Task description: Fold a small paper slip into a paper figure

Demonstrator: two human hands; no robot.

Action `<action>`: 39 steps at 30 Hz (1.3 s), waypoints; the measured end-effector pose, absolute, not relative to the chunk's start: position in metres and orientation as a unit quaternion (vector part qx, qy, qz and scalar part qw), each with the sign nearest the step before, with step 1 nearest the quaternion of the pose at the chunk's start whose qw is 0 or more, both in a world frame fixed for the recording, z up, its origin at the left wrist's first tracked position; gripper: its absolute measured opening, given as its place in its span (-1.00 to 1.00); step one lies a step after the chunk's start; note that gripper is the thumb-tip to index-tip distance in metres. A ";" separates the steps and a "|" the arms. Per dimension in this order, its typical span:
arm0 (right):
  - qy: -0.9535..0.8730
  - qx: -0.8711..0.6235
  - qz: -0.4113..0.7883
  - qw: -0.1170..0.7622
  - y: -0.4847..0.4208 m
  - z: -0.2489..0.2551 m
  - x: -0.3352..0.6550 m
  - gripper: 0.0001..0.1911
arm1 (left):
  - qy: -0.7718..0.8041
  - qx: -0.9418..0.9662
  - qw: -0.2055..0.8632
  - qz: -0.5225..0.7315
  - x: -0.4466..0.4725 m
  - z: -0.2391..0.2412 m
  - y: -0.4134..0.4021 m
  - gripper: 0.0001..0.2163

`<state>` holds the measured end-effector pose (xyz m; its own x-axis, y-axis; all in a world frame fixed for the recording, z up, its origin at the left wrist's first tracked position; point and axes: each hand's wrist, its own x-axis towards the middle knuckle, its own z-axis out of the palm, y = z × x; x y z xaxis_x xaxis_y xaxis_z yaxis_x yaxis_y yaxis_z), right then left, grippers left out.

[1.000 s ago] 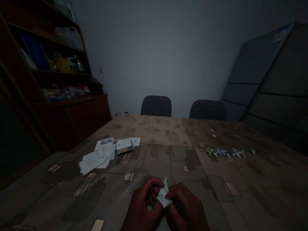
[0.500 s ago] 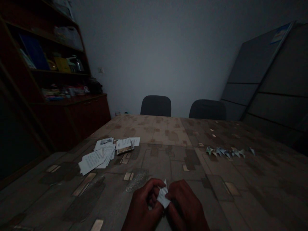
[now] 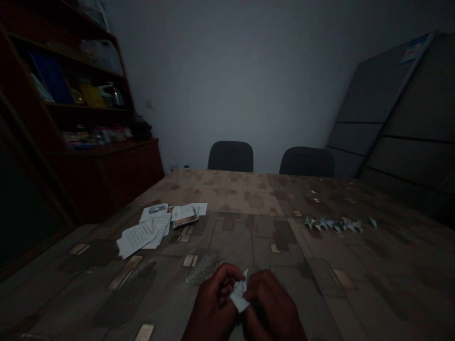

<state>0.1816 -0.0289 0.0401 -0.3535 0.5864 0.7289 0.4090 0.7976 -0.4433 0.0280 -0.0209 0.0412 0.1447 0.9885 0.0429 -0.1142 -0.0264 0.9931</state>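
Observation:
A small piece of folded white paper [image 3: 239, 294] with dark print is pinched between my two hands, low in the middle of the head view. My left hand [image 3: 217, 299] grips its left side, fingers curled behind. On its right side, my right hand [image 3: 270, 298] holds an edge between thumb and fingertips. A narrow pointed tip of the paper sticks up between the hands. Both hands are over the near part of the patterned table [image 3: 241, 241]. Dim light hides the finer folds.
Printed paper cards [image 3: 142, 235] lie in a loose pile on the left, beside a small stack [image 3: 185, 219]. Several folded paper figures [image 3: 334, 224] stand in a row on the right. Two dark chairs [image 3: 230, 156] are at the far edge; a shelf cabinet [image 3: 131, 166] stands left.
My right hand has shifted slightly down and left at the paper. The paper has turned a little, its pointed tip now leaning right. The piles and the row of figures stay put.

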 end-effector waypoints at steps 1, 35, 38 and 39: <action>-0.815 -0.309 0.106 0.478 -0.029 0.041 0.182 -0.74 | 0.423 0.511 0.559 0.497 0.028 0.041 -0.020 -0.86; -0.742 -0.443 0.183 0.469 -0.029 0.043 0.186 -0.79 | 0.363 0.445 0.670 0.471 0.023 0.035 -0.016 -0.56; -0.745 -0.437 0.183 0.470 -0.028 0.043 0.186 -0.79 | 0.370 0.442 0.661 0.480 0.024 0.032 -0.016 -0.56; -0.748 -0.432 0.180 0.470 -0.028 0.042 0.187 -0.79 | 0.370 0.445 0.658 0.482 0.024 0.032 -0.016 -0.57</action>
